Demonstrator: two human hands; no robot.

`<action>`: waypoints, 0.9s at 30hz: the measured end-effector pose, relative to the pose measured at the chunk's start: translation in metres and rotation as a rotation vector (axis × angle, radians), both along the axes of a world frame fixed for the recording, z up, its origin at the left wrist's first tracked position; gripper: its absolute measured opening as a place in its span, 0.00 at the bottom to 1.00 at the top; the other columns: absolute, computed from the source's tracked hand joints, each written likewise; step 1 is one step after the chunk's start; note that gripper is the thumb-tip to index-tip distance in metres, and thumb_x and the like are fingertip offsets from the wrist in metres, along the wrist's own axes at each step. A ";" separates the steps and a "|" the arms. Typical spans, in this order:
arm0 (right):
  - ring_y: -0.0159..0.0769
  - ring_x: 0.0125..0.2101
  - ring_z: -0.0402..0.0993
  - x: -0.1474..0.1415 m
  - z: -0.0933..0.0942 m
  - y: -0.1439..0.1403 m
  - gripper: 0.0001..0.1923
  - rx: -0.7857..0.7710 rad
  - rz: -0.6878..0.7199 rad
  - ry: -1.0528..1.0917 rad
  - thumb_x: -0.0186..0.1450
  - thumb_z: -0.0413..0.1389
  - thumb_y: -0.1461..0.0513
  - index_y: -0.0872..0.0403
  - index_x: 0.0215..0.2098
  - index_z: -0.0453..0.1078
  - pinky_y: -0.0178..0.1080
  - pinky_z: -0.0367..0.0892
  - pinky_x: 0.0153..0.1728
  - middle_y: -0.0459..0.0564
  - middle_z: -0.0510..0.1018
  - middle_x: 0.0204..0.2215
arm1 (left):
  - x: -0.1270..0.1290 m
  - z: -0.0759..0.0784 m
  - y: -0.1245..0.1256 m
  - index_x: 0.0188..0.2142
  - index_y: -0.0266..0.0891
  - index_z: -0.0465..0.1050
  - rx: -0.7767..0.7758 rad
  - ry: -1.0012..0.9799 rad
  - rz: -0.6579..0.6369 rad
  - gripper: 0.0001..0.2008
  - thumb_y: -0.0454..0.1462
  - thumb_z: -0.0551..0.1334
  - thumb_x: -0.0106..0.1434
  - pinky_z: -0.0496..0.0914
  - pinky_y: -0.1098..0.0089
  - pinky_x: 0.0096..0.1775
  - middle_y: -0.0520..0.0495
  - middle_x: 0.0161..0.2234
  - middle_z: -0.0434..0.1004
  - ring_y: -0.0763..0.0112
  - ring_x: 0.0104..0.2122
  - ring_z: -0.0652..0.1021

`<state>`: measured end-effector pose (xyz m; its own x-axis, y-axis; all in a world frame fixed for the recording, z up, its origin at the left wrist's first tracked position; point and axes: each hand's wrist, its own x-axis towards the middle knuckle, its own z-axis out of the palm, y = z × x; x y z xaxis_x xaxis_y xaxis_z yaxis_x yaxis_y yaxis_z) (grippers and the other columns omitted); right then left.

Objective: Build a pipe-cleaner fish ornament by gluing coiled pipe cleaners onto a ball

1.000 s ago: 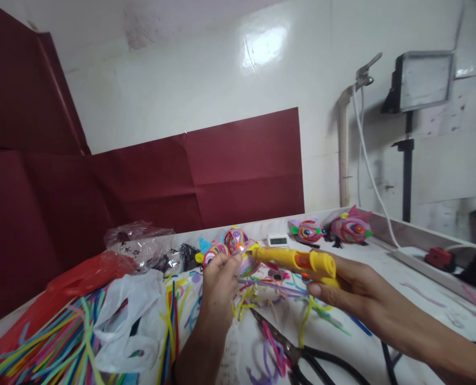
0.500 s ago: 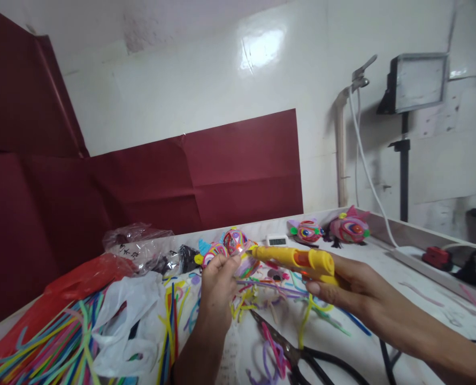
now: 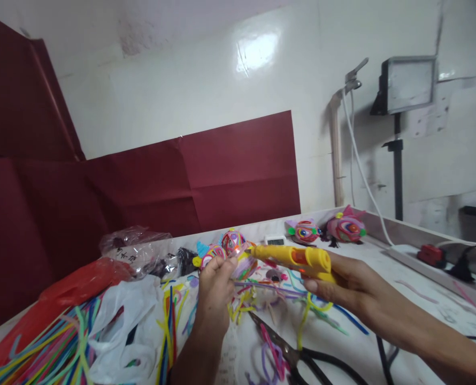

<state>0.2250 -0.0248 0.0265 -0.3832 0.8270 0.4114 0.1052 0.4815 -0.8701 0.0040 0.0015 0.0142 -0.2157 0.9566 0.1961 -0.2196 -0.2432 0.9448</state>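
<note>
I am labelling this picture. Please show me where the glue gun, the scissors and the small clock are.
glue gun [image 3: 298, 258], head view, on its yellow body.
scissors [image 3: 292, 354], head view, near the pivot of the blades.
small clock [image 3: 275, 241], head view, on its white front.

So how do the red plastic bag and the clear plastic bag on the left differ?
The red plastic bag is opaque and lies nearer, beside the loose pipe cleaners. The clear plastic bag is see-through, bears dark print and sits farther back by the maroon backdrop. Both are crumpled and neither hand touches them.
</note>
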 end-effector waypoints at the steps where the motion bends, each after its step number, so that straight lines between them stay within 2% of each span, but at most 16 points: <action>1: 0.49 0.48 0.72 0.000 0.000 0.000 0.23 0.006 -0.003 -0.007 0.62 0.58 0.54 0.50 0.55 0.70 0.46 0.66 0.50 0.50 0.76 0.50 | 0.000 0.000 0.000 0.21 0.41 0.55 0.009 -0.008 -0.004 0.20 0.44 0.67 0.47 0.42 0.80 0.15 0.63 0.14 0.52 0.87 0.12 0.49; 13: 0.47 0.41 0.73 0.003 0.006 -0.001 0.22 0.028 -0.054 -0.089 0.62 0.57 0.53 0.54 0.51 0.72 0.46 0.68 0.46 0.52 0.79 0.38 | 0.004 0.005 -0.005 0.20 0.40 0.57 -0.016 -0.031 -0.001 0.17 0.42 0.67 0.46 0.46 0.80 0.14 0.63 0.13 0.54 0.86 0.12 0.52; 18: 0.48 0.43 0.73 0.003 0.008 -0.003 0.20 0.020 -0.045 -0.082 0.62 0.57 0.55 0.53 0.50 0.72 0.43 0.69 0.43 0.51 0.78 0.43 | 0.004 0.006 -0.004 0.20 0.39 0.58 -0.010 -0.025 -0.020 0.17 0.41 0.67 0.46 0.44 0.80 0.14 0.62 0.13 0.54 0.87 0.12 0.52; 27: 0.47 0.41 0.73 0.002 0.008 -0.006 0.16 0.046 -0.036 -0.103 0.63 0.57 0.55 0.51 0.47 0.73 0.42 0.69 0.42 0.50 0.79 0.41 | -0.001 -0.002 0.002 0.21 0.41 0.53 -0.022 0.036 -0.052 0.20 0.43 0.66 0.49 0.44 0.80 0.15 0.63 0.14 0.51 0.87 0.12 0.50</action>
<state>0.2274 -0.0309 0.0343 -0.3960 0.8223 0.4088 0.2109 0.5147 -0.8310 0.0030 0.0034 0.0120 -0.1583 0.9705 0.1818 -0.1975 -0.2116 0.9572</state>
